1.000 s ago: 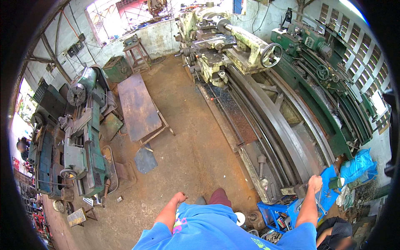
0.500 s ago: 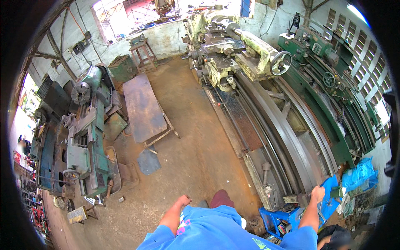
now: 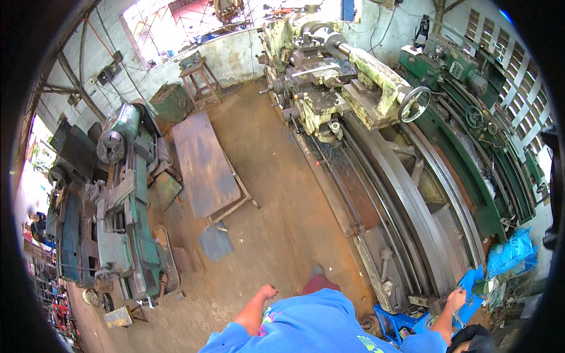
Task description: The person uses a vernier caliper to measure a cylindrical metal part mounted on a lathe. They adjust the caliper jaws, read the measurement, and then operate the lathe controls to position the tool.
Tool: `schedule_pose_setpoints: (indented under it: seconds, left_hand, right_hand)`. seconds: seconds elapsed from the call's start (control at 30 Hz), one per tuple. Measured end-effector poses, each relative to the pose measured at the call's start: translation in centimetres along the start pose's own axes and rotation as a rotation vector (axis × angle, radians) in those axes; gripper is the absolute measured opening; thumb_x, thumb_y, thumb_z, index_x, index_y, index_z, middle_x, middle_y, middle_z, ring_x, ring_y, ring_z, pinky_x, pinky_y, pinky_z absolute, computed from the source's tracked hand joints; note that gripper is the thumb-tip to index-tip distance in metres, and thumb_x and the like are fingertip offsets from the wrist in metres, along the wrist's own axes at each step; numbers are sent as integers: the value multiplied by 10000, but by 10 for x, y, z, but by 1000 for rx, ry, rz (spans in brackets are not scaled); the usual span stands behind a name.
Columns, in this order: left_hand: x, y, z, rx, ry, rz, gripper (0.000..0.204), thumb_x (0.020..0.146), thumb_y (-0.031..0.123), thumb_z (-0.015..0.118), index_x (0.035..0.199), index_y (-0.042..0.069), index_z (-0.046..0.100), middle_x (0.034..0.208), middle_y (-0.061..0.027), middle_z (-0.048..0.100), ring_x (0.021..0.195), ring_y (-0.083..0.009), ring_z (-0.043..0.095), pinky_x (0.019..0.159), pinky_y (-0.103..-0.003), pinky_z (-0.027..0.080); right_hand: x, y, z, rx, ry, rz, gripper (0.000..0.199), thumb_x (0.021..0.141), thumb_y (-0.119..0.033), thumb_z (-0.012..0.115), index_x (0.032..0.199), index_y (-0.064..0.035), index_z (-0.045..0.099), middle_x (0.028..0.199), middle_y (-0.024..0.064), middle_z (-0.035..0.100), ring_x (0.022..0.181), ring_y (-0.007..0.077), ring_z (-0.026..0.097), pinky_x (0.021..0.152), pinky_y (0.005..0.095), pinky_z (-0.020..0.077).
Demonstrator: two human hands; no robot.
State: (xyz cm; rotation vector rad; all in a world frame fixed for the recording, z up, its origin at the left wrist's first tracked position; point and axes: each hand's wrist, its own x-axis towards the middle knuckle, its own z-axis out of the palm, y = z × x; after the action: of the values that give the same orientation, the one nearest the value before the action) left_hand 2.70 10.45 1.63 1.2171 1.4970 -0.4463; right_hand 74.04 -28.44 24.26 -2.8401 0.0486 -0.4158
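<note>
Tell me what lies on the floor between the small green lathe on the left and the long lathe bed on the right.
In the head view, between the small green lathe and the long lathe bed lies a rusty flat steel plate on a low frame, then bare brown floor.

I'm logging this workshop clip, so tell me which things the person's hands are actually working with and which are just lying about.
In hand:
- right hand, at the blue tray off the end of the long lathe bed; whether it grips anything is unclear
- left hand, loosely closed, touching nothing

Lying about:
- rusty steel plate
- green lathe
- wooden stool
- blue plastic bag
</note>
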Motion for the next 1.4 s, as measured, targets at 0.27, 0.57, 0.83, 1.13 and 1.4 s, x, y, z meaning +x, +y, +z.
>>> schedule_pose_setpoints:
  seconds: [0.27, 0.57, 0.83, 1.13, 1.4]
  left_hand:
    - [31, 66, -95, -96, -18, 11, 501, 930, 320, 654, 1322, 14, 596, 1045, -119, 740, 822, -230, 727, 674, -392, 581]
    - [84, 119, -187, -347, 21, -79, 419, 954, 276, 624, 1291, 27, 612, 1059, -120, 736, 796, -237, 706, 664, -396, 549]
    - [150, 127, -300, -348, 48, -71, 319, 941, 249, 636, 1161, 22, 676, 990, -116, 721, 695, -229, 646, 545, -380, 499]
    - [225, 178, -484, -158, -100, -20, 300, 979, 286, 591, 1006, 18, 723, 814, -115, 726, 630, -219, 679, 546, -377, 550]
    - [290, 276, -578, 655, -19, 472, 279, 921, 197, 617, 1121, 13, 680, 874, -115, 735, 674, -186, 709, 643, -332, 573]
  right_hand:
    - [-26, -90, 17, 254, 466, 149, 301, 932, -261, 578, 1108, -46, 691, 1027, 161, 729, 904, 332, 692, 827, 428, 532]
    - [-271, -411, 66, 713, -654, -575, 187, 801, -92, 688, 963, -5, 726, 837, 157, 726, 754, 251, 712, 702, 363, 558]
    - [-354, -592, 123, 229, -1277, -895, 320, 815, -266, 748, 1055, -56, 725, 980, 168, 735, 914, 321, 716, 830, 409, 562]
    - [-363, -786, 186, 303, -1187, -700, 381, 810, -292, 751, 1118, -68, 729, 1077, 177, 728, 1008, 331, 701, 893, 416, 545]
    - [-378, -903, 257, 535, -1476, -225, 280, 878, -263, 718, 1079, -67, 715, 941, 68, 729, 830, 152, 688, 698, 319, 545]
